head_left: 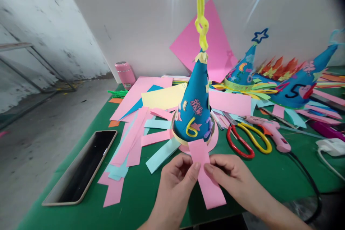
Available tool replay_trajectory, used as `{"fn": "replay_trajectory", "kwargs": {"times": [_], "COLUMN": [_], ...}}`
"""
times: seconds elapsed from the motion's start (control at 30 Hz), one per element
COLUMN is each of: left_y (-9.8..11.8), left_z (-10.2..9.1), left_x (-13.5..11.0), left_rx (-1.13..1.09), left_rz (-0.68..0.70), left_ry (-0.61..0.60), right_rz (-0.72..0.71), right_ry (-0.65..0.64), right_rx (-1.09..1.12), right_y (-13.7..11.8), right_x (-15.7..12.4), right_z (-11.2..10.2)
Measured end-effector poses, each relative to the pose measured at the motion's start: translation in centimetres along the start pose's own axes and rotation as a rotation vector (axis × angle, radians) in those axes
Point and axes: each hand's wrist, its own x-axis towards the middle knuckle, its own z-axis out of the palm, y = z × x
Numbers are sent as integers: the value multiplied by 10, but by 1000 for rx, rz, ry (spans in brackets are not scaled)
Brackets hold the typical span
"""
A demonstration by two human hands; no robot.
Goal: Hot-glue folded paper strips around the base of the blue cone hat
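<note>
Both hands pinch a pink paper strip [210,190] at the table's near edge. My left hand [175,183] grips its left side with the thumb on top, while my right hand [231,176] holds the opposite side. The strip's far end reaches the base of a blue paper cone hat [192,86], which stands upright just beyond my hands. A yellow number 6 and paper cut-outs decorate the hat, and a yellow pipe-cleaner shape [202,25] rises from its tip. Pink and light-blue strips [163,154] fan out from its left side. Whether the held strip is attached is unclear.
A phone [83,169] and loose paper strips [132,140] lie left. Scissors [248,138] and a pink glue gun [272,129] with a black cord are right. Two more decorated cone hats [242,68] stand behind. A pink bottle [125,74] is at the back left.
</note>
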Motion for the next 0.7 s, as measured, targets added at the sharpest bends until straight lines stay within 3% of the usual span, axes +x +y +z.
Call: {"fn": "replay_trajectory", "kwargs": {"times": [0.33, 0.43, 0.5, 0.6, 0.7], "left_y": [-7, -6, -7, -9, -13], "left_z": [-5, -7, -7, -7, -4], "left_x": [7, 9, 8, 1, -7], "left_rx": [67, 99, 152, 271, 247], "left_rz": [-43, -23, 37, 192, 219], "left_ry": [-73, -92, -34, 77, 79], "right_rz": [-13, -38, -123, -362, -527], "right_ry": [8, 41, 134, 347, 415], "right_rx": [30, -50, -201, -507, -724], "right_y": [8, 10, 11, 11, 8], "right_x": [2, 3, 3, 4, 5], "right_z": [1, 2, 2, 1, 3]}}
